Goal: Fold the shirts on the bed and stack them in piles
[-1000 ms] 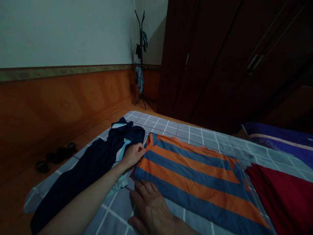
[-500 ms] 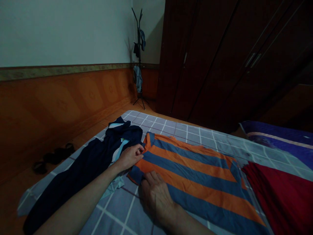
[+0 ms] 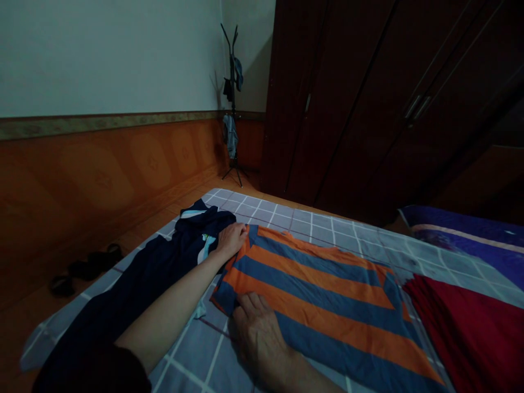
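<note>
An orange and blue striped T-shirt (image 3: 315, 289) lies spread on the checked bedsheet (image 3: 278, 210). At its far left corner, beside a sleeve, my left hand (image 3: 232, 239) is closed on the fabric edge; its fingertips are partly hidden. My right hand (image 3: 260, 327) rests at the near left sleeve, fingers bent and closed on the cloth, thumb out of sight. Just left of the shirt, a dark navy garment (image 3: 143, 278) with light blue and white patches lies crumpled under my left forearm.
Folded red cloth (image 3: 478, 322) lies at the right of the bed. Beyond the bed stand a dark wardrobe (image 3: 347, 109) and a black coat rack (image 3: 232, 98) with items hung on it. Dark sandals (image 3: 85, 267) are on the floor at left. A purple mattress-like item (image 3: 470, 229) sits at far right.
My left hand has moved away from me along the shirt's left edge to its far corner. My right hand has stayed at the near sleeve. The view has tilted slightly.
</note>
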A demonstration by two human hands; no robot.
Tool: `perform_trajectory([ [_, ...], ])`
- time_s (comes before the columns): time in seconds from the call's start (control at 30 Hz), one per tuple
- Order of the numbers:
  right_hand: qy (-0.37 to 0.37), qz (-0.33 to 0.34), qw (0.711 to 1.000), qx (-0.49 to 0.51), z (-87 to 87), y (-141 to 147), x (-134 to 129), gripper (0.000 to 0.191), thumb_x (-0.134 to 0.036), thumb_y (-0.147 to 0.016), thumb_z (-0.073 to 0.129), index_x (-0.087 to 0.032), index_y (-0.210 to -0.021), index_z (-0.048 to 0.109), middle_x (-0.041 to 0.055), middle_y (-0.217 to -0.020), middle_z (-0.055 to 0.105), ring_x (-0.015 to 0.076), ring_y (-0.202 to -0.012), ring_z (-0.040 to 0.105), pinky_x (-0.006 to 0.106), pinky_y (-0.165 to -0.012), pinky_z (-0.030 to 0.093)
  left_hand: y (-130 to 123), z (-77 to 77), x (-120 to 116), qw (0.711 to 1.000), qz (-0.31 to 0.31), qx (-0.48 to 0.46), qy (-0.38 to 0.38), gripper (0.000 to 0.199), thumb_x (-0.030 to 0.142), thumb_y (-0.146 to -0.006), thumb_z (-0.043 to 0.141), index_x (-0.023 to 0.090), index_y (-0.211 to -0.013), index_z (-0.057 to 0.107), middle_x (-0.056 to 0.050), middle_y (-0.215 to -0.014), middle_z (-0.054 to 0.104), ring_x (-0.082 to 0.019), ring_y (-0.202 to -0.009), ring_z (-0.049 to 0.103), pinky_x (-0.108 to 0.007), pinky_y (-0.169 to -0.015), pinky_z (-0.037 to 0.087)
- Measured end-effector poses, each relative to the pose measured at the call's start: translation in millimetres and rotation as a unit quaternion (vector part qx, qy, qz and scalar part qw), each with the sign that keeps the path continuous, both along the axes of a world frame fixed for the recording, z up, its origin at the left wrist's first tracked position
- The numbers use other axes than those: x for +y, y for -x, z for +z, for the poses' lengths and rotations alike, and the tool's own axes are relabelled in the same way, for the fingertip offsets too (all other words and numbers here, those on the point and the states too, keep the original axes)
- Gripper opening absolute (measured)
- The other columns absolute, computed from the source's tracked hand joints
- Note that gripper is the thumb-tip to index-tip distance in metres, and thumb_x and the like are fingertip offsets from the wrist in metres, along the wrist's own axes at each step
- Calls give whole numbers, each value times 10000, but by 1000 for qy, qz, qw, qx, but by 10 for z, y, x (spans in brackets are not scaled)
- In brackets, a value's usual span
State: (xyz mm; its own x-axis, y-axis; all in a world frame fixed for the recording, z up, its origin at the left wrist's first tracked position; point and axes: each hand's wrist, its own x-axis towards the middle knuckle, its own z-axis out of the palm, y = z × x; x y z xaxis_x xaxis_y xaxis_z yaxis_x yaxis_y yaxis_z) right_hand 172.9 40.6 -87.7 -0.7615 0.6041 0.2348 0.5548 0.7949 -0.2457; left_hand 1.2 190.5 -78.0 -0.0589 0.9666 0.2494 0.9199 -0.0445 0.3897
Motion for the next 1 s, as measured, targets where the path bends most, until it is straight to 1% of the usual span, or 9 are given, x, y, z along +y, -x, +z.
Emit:
perform_trajectory([
  [0.13,16,2,1000,6,29,12,11,179,-61,-741,540,-187,-868,547,47,-950,553,201,-864,461,324,-784,414,20,11,-86,997,-52,41,-33,333,254,-916,407,197,-1213,547,-92,-1204,595,-220,-1136,517,-350,-954,382],
  [0.23,17,3,1000,-1,47,27,19,146,-87,-746,555,-182,-857,556,55,-948,561,208,-869,467,331,-782,418,48,7,-119,988,-133,72,-23,365,328,-886,504,270,-1245,544,-22,-1299,562,-193,-1217,474,-343,-1055,315],
  [0.3,10,4,1000,-7,50,26,19,116,-113,-757,562,-179,-853,558,60,-944,564,210,-867,468,335,-783,419,50,13,-118,987,-135,87,-23,379,294,-905,462,219,-1269,537,-72,-1337,534,-234,-1264,434,-424,-1100,246],
  [0.4,-13,16,1000,-13,38,10,22,84,-179,-765,578,-174,-844,550,65,-930,560,211,-853,461,337,-777,418,-38,30,-142,987,-124,95,-41,434,254,-948,330,129,-1344,460,-147,-1411,444,-269,-1345,323,-496,-1124,151],
  [0.57,-23,21,999,-10,-16,-6,23,89,-233,-761,563,-175,-822,530,62,-881,549,202,-807,459,329,-732,421,-321,-58,-275,953,-273,131,29,550,466,-958,313,210,-1443,314,-61,-1511,302,-241,-1403,211,-456,-1133,183],
  [0.77,24,15,999,27,188,-158,24,162,-327,-841,539,-167,-849,567,59,-905,591,182,-832,521,284,-729,443,-330,-221,-261,948,-272,158,54,611,527,-944,299,185,-1450,301,-75,-1527,248,-264,-1415,162,-481,-1138,152],
  [0.87,43,-79,995,48,451,-502,181,194,-306,-849,551,-160,-964,605,84,-1045,614,195,-957,556,293,-812,451,-321,-153,-281,949,-268,159,46,660,546,-922,353,155,-1451,295,-115,-1522,248,-288,-1408,181,-501,-1126,184],
  [0.93,40,-200,978,51,608,-874,369,263,-300,-860,546,-166,-1076,609,94,-1182,593,190,-1060,550,278,-885,430,-376,-24,-362,945,-283,157,42,674,550,-905,402,156,-1445,311,-128,-1514,264,-296,-1401,203,-504,-1120,202],
  [1.0,53,-374,926,11,702,-1319,588,303,-332,-869,539,-220,-1143,607,45,-1191,612,159,-1087,555,228,-909,409,-503,142,-492,932,-324,154,46,648,522,-900,441,186,-1441,321,-107,-1508,290,-281,-1396,225,-487,-1124,212],
])
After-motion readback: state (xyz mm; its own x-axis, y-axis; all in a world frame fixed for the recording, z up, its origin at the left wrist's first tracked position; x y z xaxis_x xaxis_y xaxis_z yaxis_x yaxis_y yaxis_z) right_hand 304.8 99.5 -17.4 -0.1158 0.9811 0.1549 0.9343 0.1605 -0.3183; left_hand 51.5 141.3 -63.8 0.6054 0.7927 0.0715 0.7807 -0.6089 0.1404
